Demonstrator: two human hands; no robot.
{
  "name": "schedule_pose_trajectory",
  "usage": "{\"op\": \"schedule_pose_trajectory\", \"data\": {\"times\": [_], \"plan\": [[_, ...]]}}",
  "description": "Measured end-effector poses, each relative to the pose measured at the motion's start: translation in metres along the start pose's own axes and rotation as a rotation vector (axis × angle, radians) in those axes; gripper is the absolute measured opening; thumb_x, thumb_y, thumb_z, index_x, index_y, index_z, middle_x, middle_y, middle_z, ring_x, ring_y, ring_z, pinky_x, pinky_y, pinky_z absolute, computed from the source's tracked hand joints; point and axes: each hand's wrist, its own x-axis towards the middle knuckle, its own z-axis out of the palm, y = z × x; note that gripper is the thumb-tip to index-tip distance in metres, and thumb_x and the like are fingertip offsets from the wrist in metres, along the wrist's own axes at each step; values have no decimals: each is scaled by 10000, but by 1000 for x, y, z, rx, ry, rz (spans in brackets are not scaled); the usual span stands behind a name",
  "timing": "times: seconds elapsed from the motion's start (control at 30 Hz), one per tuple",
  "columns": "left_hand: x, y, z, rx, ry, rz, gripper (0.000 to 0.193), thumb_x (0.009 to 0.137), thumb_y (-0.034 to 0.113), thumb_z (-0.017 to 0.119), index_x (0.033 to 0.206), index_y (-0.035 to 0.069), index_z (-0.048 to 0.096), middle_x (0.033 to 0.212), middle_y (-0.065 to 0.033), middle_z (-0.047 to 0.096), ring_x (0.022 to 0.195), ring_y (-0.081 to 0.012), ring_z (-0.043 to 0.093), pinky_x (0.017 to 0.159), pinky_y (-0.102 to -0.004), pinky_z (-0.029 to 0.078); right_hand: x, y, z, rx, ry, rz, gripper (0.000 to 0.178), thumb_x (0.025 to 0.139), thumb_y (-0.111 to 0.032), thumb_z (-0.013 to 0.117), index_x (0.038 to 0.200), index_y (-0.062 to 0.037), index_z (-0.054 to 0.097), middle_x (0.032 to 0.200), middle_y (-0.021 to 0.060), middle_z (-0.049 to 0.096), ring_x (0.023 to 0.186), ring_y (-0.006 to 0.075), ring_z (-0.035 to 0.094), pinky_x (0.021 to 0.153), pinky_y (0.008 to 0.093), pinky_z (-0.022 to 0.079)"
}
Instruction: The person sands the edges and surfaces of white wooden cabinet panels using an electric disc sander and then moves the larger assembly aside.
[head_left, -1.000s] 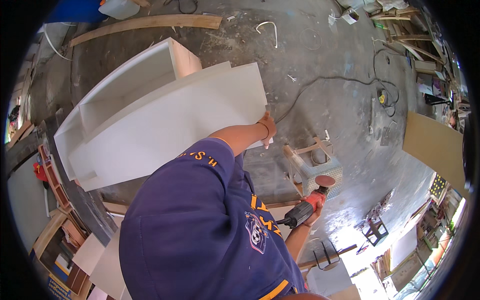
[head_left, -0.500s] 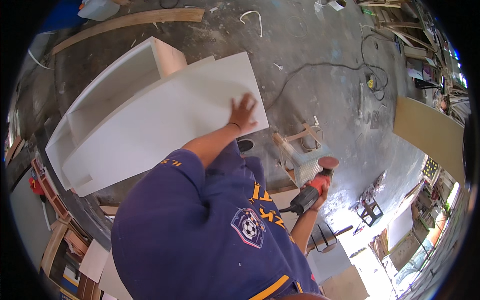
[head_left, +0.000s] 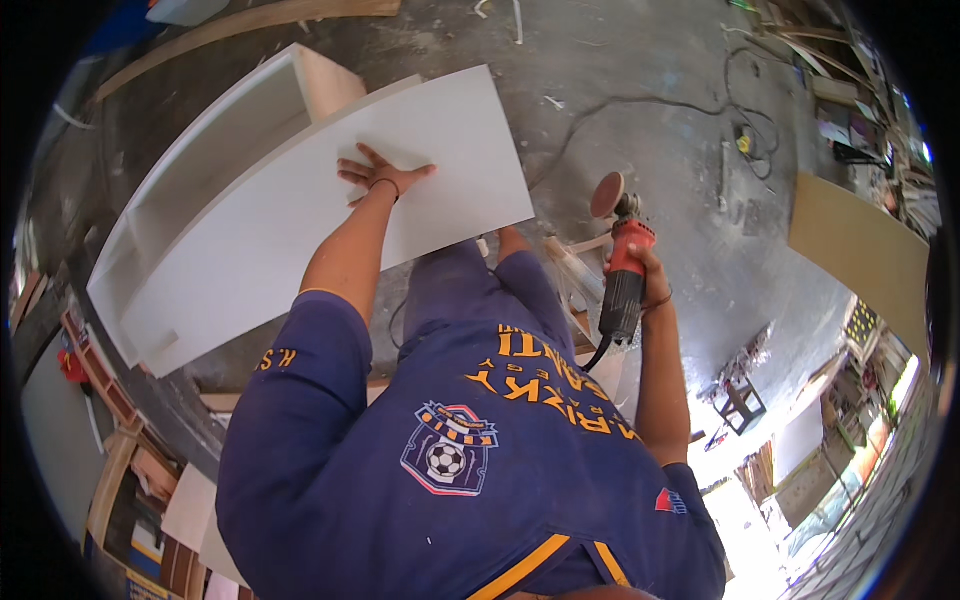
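My left hand (head_left: 378, 178) lies with spread fingers on a large white panel (head_left: 300, 222), near its far edge. My right hand (head_left: 645, 268) is wrapped round a red and black angle grinder (head_left: 624, 275), lifted to the right of the panel. A reddish-brown sanding disc (head_left: 607, 195) is fitted at the tool's upper end, apart from the panel. Behind the panel stands a white cabinet (head_left: 225, 165) with open compartments and a bare wooden end.
A small wooden stool (head_left: 570, 270) stands on the floor between my legs and the grinder. A dark cable (head_left: 650, 100) winds over the grey floor. A long wooden board (head_left: 250, 28) lies beyond the cabinet, and a tan panel (head_left: 855, 225) leans at the right.
My left hand has moved left across the panel from its right end. My right hand has raised the grinder farther from my body, its disc now pointing up and left.
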Motion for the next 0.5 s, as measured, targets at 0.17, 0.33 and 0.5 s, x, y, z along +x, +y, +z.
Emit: {"op": "schedule_pose_trajectory", "data": {"times": [0.17, 0.33, 0.5], "plan": [[9, 3, 1, 96, -48, -31, 1570, 362, 741, 759, 1376, 173, -296, 1393, -258, -344, 1310, -426, -285, 978, -715, 47, 54, -24, 15, -266, -45, 119, 428, 694, -326, 694, 954, -16, 552, 746, 121, 618, 593, 207, 624, 536, 306, 525], [9, -1, 1, 174, -54, -10, 1581, 374, 766, 735, 1373, 79, -280, 1382, -335, -292, 1288, -498, -262, 1040, -607, -57, 82, -33, 22, -370, -123, 225, 441, 676, -314, 714, 955, -15, 550, 760, 109, 608, 624, 206, 631, 579, 315, 526], [11, -6, 3, 185, -40, -9, 1576, 386, 774, 727, 1367, 71, -287, 1379, -336, -296, 1285, -504, -261, 1043, -606, -49, 106, -32, 11, -494, -127, 350, 419, 687, -302, 710, 955, -26, 545, 794, 108, 611, 650, 212, 641, 590, 322, 540]]}}
